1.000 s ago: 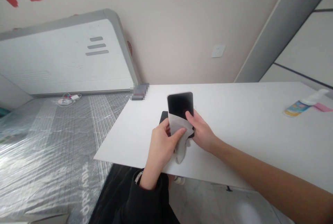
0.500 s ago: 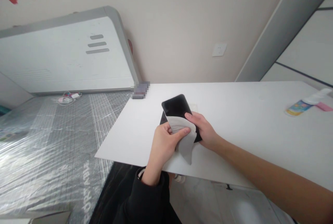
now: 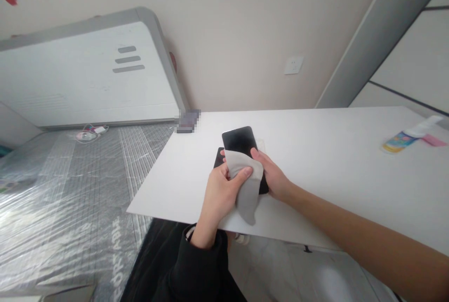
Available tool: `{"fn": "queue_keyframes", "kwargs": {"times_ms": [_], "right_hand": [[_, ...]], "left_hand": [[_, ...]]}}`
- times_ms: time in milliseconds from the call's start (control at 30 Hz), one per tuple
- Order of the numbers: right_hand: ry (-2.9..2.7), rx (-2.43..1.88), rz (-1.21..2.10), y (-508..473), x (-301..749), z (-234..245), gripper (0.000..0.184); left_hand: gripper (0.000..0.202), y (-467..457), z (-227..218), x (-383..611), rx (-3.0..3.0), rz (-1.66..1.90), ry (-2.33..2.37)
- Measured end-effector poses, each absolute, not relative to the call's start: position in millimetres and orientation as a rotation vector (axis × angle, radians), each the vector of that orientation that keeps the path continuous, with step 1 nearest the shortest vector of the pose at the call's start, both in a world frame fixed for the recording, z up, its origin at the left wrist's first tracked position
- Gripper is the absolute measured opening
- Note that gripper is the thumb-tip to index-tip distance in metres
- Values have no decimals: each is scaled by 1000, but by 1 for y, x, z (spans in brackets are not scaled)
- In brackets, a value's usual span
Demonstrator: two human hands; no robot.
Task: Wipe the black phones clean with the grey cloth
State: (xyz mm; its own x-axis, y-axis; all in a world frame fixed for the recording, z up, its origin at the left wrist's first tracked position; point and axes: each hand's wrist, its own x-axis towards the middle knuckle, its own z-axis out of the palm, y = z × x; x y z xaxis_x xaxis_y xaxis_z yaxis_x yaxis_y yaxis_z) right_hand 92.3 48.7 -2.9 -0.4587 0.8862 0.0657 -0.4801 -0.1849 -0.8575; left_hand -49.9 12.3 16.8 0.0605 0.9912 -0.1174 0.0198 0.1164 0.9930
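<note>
A black smartphone [image 3: 240, 139] is held tilted above the white table by my right hand [image 3: 275, 176], which grips its right edge with the thumb on the front. My left hand [image 3: 221, 193] pinches a light grey cloth [image 3: 247, 194] and presses it on the phone's lower front, thumb on top. The cloth's loose end hangs down over the table. Behind my left fingers, a second dark flat object [image 3: 219, 157] shows in part, mostly hidden. A clear, flat piece [image 3: 261, 145] lies on the table just behind the phone.
The white table [image 3: 333, 152] ends at a near edge in front of me. A spray bottle [image 3: 403, 140] lies at the far right, beside a pink item [image 3: 434, 140]. A blurred-out object [image 3: 187, 121] sits at the back left corner. Left is a plastic-covered mattress [image 3: 87, 190].
The phone has turned slightly more upright in my right hand. The cloth and left thumb have shifted a little up and left, and the cloth's hanging end has swung left.
</note>
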Motion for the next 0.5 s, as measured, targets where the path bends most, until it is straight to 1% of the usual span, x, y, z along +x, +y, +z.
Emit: {"fn": "queue_keyframes", "kwargs": {"times_ms": [100,200,300,367,433,500], "right_hand": [[-876,-506,1856,50,95,5,43],[-821,-480,1905,51,98,11,41],[-863,-454,1896,50,98,12,36],[-880,-459,1844,49,97,11,34],[-890,-487,1779,48,97,11,35],[-895,-515,1720,48,96,10,34]], "left_hand": [[35,12,15,-53,1173,925,1055],[36,9,14,-48,1180,830,1015],[35,7,14,-40,1221,837,1223],[40,6,14,-37,1263,874,1343],[41,5,15,-37,1230,922,1286],[33,4,17,-40,1146,948,1110]]}}
